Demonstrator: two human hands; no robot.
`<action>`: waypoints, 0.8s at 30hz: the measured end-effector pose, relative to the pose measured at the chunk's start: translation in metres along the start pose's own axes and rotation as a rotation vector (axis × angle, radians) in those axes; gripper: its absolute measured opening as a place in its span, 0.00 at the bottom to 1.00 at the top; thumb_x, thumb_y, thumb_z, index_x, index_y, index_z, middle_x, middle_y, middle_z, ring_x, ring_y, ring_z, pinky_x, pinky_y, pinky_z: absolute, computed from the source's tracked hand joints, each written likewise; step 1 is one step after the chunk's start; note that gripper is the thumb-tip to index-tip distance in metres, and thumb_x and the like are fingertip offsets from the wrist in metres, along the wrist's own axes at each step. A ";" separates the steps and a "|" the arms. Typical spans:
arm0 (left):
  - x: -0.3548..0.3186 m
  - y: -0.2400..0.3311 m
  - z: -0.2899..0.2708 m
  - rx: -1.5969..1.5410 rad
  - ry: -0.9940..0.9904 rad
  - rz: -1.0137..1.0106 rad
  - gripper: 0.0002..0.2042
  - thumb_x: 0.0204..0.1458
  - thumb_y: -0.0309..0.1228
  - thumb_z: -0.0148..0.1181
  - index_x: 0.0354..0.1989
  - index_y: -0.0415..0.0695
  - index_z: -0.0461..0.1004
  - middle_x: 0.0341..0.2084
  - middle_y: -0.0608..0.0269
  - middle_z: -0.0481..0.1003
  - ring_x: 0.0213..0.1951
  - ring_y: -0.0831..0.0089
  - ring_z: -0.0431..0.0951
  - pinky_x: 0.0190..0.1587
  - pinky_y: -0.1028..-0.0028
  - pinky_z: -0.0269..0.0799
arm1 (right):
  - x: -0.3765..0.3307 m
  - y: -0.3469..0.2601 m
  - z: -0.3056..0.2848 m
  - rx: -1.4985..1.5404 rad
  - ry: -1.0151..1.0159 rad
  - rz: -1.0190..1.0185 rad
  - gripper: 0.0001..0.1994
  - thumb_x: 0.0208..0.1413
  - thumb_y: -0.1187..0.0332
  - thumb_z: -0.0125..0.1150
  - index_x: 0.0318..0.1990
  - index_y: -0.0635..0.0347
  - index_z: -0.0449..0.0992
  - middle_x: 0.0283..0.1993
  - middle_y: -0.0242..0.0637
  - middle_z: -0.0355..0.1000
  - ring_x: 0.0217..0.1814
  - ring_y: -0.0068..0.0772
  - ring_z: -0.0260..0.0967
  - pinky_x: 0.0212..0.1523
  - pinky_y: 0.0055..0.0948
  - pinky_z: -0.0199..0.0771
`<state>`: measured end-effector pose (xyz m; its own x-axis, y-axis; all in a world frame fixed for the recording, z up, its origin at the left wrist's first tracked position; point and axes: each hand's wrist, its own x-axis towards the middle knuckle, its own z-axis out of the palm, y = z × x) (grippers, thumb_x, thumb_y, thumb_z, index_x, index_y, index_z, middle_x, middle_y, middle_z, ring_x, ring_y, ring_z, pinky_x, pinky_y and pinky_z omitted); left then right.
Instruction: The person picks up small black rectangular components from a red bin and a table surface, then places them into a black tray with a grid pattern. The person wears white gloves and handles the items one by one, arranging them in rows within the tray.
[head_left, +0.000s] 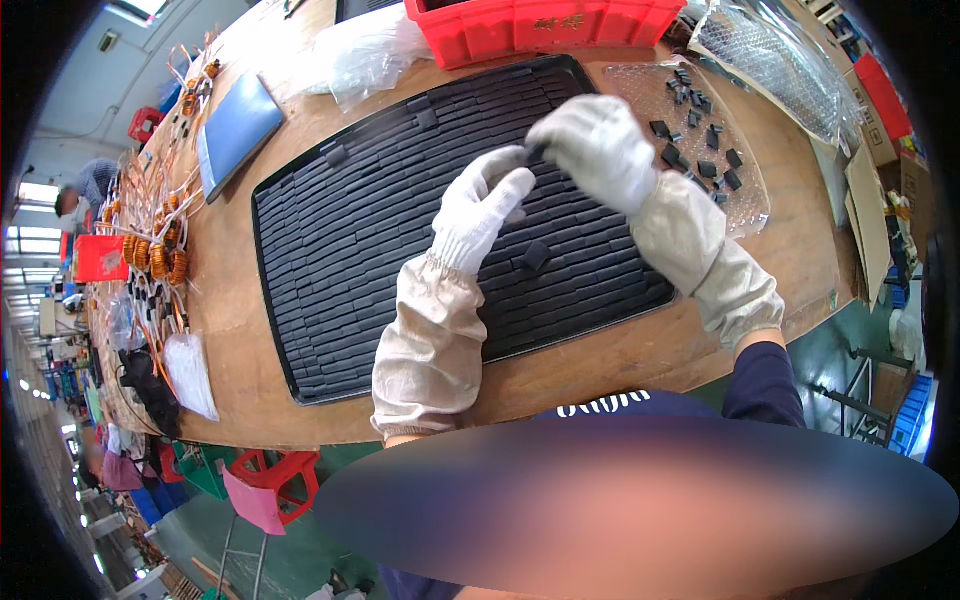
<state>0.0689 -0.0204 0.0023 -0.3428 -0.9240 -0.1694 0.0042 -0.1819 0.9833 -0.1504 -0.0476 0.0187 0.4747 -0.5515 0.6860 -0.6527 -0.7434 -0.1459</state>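
Note:
A large black tray (297,388) lies across the table, lined with long rows of small black blocks. Over its right half my two white-gloved hands meet almost fingertip to fingertip. My right hand (600,150), slightly blurred, pinches a small dark piece (537,152). My left hand (482,208) is curled with thumb and forefinger bent toward that piece; whatever it grips is hidden. On top of the rows, below the hands, rests a loose black block (537,256). Another black block (424,117) sits near the far edge.
Right of the tray, several loose black pieces lie on bubble wrap (745,205). A red bin (550,35) and a clear plastic bag (365,50) stand beyond it. To the left are a blue folder (238,135) and copper-coloured coils (157,258) with wires.

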 end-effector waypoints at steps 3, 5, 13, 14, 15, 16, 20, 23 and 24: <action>0.000 0.005 -0.004 -0.042 0.063 0.043 0.21 0.63 0.39 0.61 0.60 0.41 0.73 0.48 0.65 0.77 0.43 0.79 0.76 0.46 0.74 0.76 | -0.012 0.069 0.013 -0.241 0.048 0.191 0.09 0.51 0.67 0.67 0.40 0.42 0.81 0.38 0.25 0.78 0.46 0.35 0.76 0.50 0.40 0.70; 0.006 0.000 -0.014 -0.086 0.107 0.077 0.20 0.63 0.39 0.60 0.60 0.42 0.73 0.48 0.65 0.77 0.42 0.79 0.76 0.46 0.74 0.76 | -0.017 0.096 0.014 -0.469 -0.006 0.184 0.08 0.52 0.64 0.66 0.41 0.43 0.81 0.39 0.24 0.78 0.49 0.34 0.74 0.50 0.39 0.69; 0.022 -0.008 -0.062 0.002 0.231 0.155 0.17 0.62 0.34 0.62 0.57 0.40 0.75 0.45 0.64 0.78 0.42 0.78 0.77 0.45 0.76 0.78 | -0.045 0.128 0.035 -0.456 -0.080 0.153 0.11 0.50 0.69 0.62 0.42 0.45 0.82 0.47 0.27 0.78 0.58 0.35 0.70 0.54 0.43 0.68; 0.029 -0.011 -0.077 0.169 0.288 0.170 0.17 0.63 0.34 0.60 0.57 0.39 0.75 0.50 0.63 0.78 0.45 0.78 0.77 0.49 0.75 0.76 | -0.045 0.129 0.033 -0.491 -0.101 0.137 0.11 0.50 0.69 0.61 0.42 0.45 0.82 0.48 0.27 0.77 0.59 0.35 0.70 0.54 0.42 0.68; 0.039 -0.025 -0.099 0.456 0.433 0.303 0.15 0.62 0.33 0.60 0.54 0.41 0.78 0.48 0.59 0.79 0.46 0.71 0.78 0.52 0.71 0.75 | -0.042 0.127 0.034 -0.519 -0.122 0.116 0.12 0.50 0.69 0.60 0.42 0.45 0.82 0.50 0.27 0.77 0.60 0.35 0.69 0.55 0.42 0.68; 0.045 -0.023 -0.114 0.713 0.539 0.358 0.14 0.60 0.32 0.61 0.52 0.43 0.79 0.47 0.57 0.79 0.47 0.66 0.78 0.54 0.68 0.74 | -0.040 0.124 0.032 -0.514 -0.200 0.132 0.13 0.50 0.70 0.56 0.42 0.45 0.82 0.52 0.27 0.75 0.63 0.35 0.67 0.57 0.42 0.67; 0.071 -0.030 -0.182 1.288 0.820 0.441 0.11 0.54 0.32 0.63 0.45 0.51 0.81 0.46 0.54 0.77 0.48 0.53 0.77 0.52 0.56 0.74 | -0.038 0.123 0.033 -0.471 -0.251 0.183 0.15 0.51 0.72 0.54 0.44 0.46 0.82 0.52 0.28 0.75 0.63 0.35 0.66 0.58 0.42 0.66; 0.075 -0.032 -0.208 1.534 0.725 0.184 0.12 0.55 0.36 0.62 0.47 0.54 0.80 0.46 0.56 0.77 0.48 0.53 0.77 0.50 0.55 0.75 | -0.030 0.126 0.016 -0.398 -0.281 0.242 0.14 0.54 0.72 0.54 0.45 0.47 0.82 0.54 0.31 0.75 0.61 0.40 0.69 0.57 0.42 0.69; 0.074 -0.035 -0.211 1.542 0.702 0.247 0.12 0.56 0.38 0.61 0.48 0.55 0.80 0.45 0.57 0.78 0.48 0.55 0.78 0.49 0.55 0.76 | -0.030 0.138 0.008 -0.449 -0.261 0.306 0.15 0.54 0.71 0.53 0.47 0.46 0.81 0.54 0.33 0.75 0.59 0.42 0.70 0.55 0.43 0.71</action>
<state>0.2418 -0.1536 -0.0585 -0.0245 -0.9139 0.4052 -0.9963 0.0559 0.0659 -0.2500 -0.1363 -0.0280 0.3182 -0.8323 0.4540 -0.9411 -0.3353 0.0449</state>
